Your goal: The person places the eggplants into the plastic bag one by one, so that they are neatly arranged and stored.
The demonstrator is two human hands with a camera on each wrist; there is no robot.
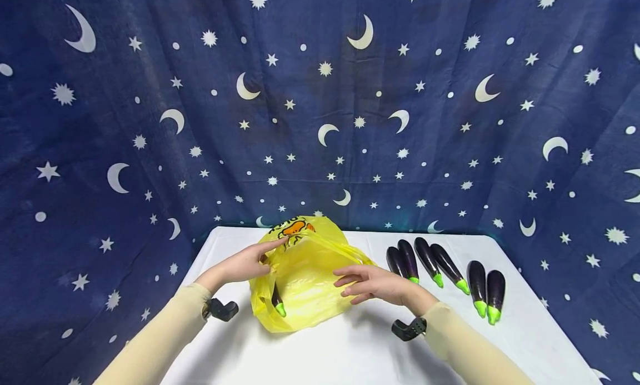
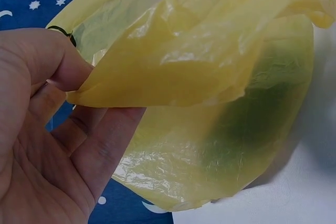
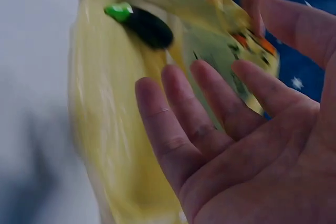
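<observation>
Fingers of the left hand [image 1: 248, 264] pinch the thin, crinkled rim of a translucent yellow plastic bag [image 1: 310, 299], while the right hand [image 1: 377, 284] hovers at its gaping mouth, fingers loosely extended. Inside lies one glossy eggplant [image 3: 149, 28]; six more eggplants [image 1: 446, 263], elongated, dark and green-tipped, lie on the smooth white desk [image 1: 325, 357] before a star-patterned blue curtain [image 1: 310, 96].

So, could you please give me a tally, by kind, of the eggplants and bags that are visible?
Bag: 1
Eggplants: 7 (6 on the table, 1 seen inside the bag)
Total: 8
</observation>
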